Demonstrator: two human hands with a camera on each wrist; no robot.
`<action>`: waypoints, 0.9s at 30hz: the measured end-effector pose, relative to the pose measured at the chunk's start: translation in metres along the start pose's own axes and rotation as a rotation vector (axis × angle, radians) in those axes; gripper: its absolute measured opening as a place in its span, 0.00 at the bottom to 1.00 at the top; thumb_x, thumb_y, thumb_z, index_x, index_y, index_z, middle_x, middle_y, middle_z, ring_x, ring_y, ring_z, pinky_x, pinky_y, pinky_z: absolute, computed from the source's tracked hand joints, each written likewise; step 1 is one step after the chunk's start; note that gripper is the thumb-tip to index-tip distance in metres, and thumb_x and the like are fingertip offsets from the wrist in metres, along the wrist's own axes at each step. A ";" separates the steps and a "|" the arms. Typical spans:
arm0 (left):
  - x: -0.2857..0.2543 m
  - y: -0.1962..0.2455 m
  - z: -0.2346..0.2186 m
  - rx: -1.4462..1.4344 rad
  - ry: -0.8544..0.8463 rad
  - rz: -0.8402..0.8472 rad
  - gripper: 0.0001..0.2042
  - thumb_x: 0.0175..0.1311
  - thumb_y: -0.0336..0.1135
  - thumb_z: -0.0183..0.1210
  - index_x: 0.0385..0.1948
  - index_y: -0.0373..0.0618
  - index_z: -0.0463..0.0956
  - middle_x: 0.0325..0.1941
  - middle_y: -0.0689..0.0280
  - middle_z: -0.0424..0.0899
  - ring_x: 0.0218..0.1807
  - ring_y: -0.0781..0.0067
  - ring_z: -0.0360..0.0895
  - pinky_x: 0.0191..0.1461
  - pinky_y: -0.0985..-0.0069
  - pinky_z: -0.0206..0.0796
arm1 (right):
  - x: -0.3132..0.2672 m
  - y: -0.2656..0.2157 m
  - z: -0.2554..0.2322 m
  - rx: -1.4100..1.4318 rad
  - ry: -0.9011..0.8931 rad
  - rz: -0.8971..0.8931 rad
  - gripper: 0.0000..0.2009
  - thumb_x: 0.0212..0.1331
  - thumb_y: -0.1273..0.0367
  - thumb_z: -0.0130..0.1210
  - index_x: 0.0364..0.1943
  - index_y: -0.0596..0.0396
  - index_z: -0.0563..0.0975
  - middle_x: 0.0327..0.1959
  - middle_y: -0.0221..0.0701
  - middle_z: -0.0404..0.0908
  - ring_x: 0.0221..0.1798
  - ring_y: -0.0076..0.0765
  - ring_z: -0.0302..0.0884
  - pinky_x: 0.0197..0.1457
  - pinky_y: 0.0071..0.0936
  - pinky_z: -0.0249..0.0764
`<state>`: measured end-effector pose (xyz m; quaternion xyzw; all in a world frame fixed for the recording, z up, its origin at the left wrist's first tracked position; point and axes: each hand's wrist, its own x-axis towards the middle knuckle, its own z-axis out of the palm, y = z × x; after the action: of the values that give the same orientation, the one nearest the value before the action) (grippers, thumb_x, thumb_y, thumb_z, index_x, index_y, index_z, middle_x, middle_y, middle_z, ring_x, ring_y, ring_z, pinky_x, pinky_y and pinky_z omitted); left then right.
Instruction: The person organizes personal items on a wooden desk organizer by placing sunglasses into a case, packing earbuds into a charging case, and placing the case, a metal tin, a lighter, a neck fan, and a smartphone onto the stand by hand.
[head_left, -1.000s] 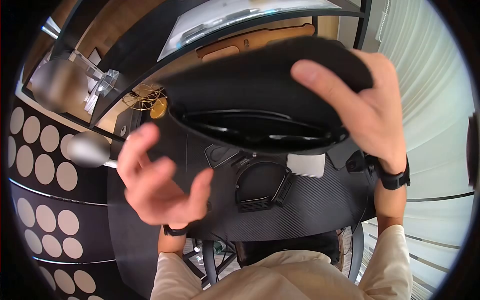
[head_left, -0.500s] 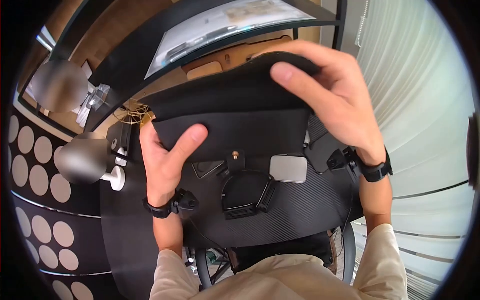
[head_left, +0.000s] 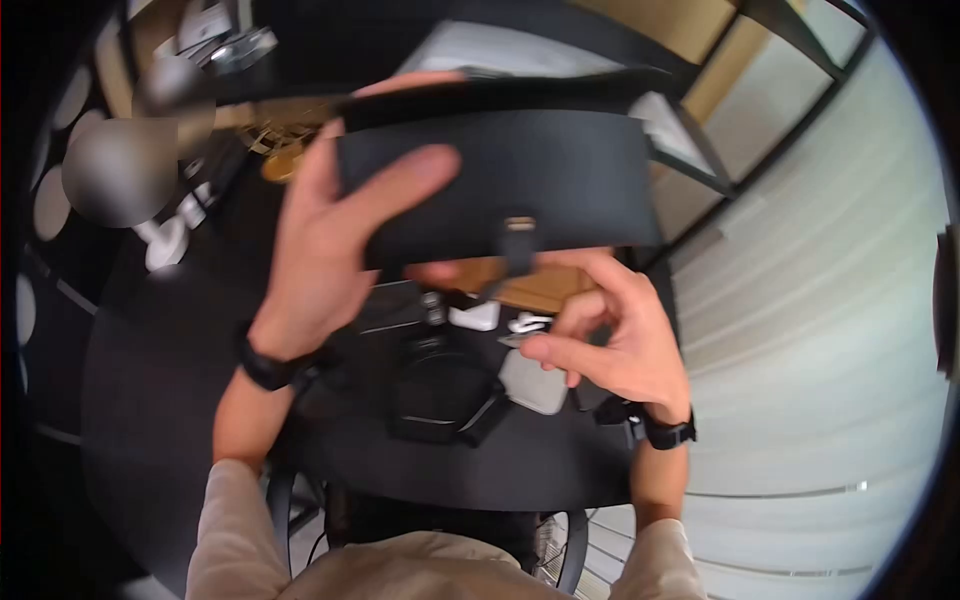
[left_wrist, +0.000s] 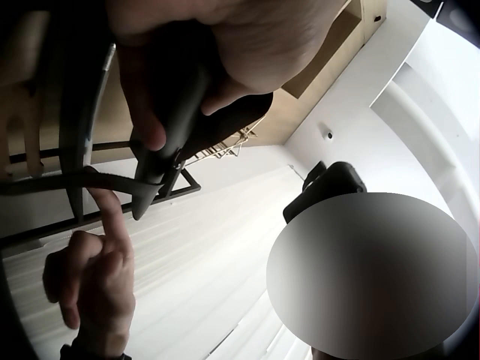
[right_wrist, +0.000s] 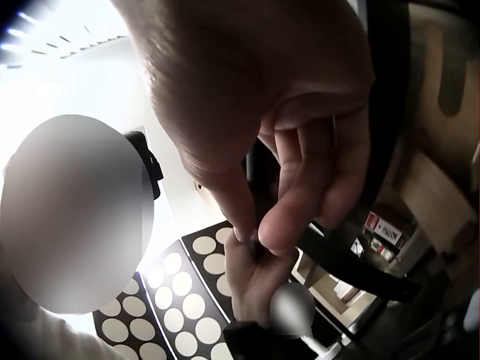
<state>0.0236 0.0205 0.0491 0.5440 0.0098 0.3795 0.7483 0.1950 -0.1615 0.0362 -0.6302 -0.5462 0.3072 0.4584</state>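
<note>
A black clutch bag [head_left: 490, 175] is held up above the desk, front face toward me, with a narrow strap [head_left: 518, 248] hanging at its lower edge below a small gold fitting. My left hand [head_left: 330, 225] grips the bag's left end, thumb across the front and fingers behind. Below the bag's lower right edge is my right hand [head_left: 625, 345], index finger stretched toward the strap, other fingers loosely bent. The left wrist view has that index fingertip right at the strap [left_wrist: 71, 182]. In the right wrist view, thumb and fingertips come close together.
On the dark desk [head_left: 200, 370] lie a black band-shaped device [head_left: 445, 395], a grey rounded case [head_left: 534, 382] and small white items [head_left: 475, 316]. A brown panel [head_left: 525, 285] lies behind them. A gold wire ornament [head_left: 283, 150] stands back left; a white curtain [head_left: 790, 350] hangs right.
My left hand, free at first, took hold of the bag's left end. My right hand let go of the upper flap and moved down below the bag. The head view has shifted.
</note>
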 end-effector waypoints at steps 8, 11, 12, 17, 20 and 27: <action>0.004 -0.013 -0.021 0.306 -0.296 0.203 0.16 0.68 0.30 0.58 0.56 0.37 0.77 0.62 0.59 0.80 0.56 0.74 0.83 0.59 0.76 0.75 | 0.012 0.022 0.027 0.238 -0.026 0.158 0.14 0.65 0.82 0.55 0.54 0.66 0.80 0.44 0.41 0.88 0.34 0.29 0.86 0.32 0.22 0.77; 0.002 -0.011 -0.021 0.163 -0.345 0.152 0.10 0.70 0.31 0.57 0.47 0.37 0.77 0.65 0.47 0.77 0.53 0.63 0.86 0.53 0.73 0.80 | -0.003 0.037 0.001 -0.069 0.029 -0.050 0.12 0.65 0.82 0.53 0.49 0.63 0.83 0.47 0.37 0.88 0.39 0.30 0.85 0.40 0.25 0.78; 0.004 -0.013 -0.022 0.116 -0.388 0.166 0.08 0.71 0.31 0.57 0.45 0.37 0.77 0.66 0.43 0.75 0.52 0.59 0.87 0.51 0.73 0.82 | -0.011 0.047 -0.010 -0.361 0.054 -0.252 0.13 0.64 0.82 0.51 0.49 0.64 0.83 0.47 0.37 0.87 0.40 0.32 0.84 0.44 0.27 0.79; -0.003 -0.008 -0.018 0.002 -0.493 0.054 0.16 0.56 0.32 0.74 0.41 0.40 0.76 0.66 0.33 0.70 0.62 0.46 0.81 0.63 0.59 0.76 | -0.054 0.078 -0.033 0.268 0.527 -0.255 0.29 0.78 0.53 0.41 0.68 0.65 0.70 0.61 0.47 0.79 0.62 0.50 0.80 0.66 0.42 0.79; 0.005 -0.007 -0.016 0.086 -0.752 0.144 0.21 0.48 0.32 0.80 0.41 0.40 0.77 0.67 0.30 0.68 0.62 0.39 0.80 0.65 0.57 0.75 | -0.009 0.004 -0.019 -0.108 0.415 -0.522 0.23 0.77 0.56 0.49 0.56 0.67 0.78 0.55 0.51 0.84 0.55 0.45 0.85 0.59 0.38 0.83; -0.010 -0.020 -0.005 0.015 -0.521 -0.125 0.15 0.50 0.27 0.76 0.39 0.38 0.81 0.59 0.38 0.79 0.55 0.50 0.84 0.61 0.62 0.76 | -0.029 -0.009 -0.020 0.510 0.410 -0.157 0.36 0.79 0.47 0.40 0.41 0.76 0.82 0.43 0.56 0.87 0.41 0.45 0.89 0.48 0.34 0.87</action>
<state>0.0261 0.0165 0.0264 0.6271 -0.1468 0.1800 0.7435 0.2024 -0.1949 0.0493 -0.4998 -0.3952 0.2644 0.7240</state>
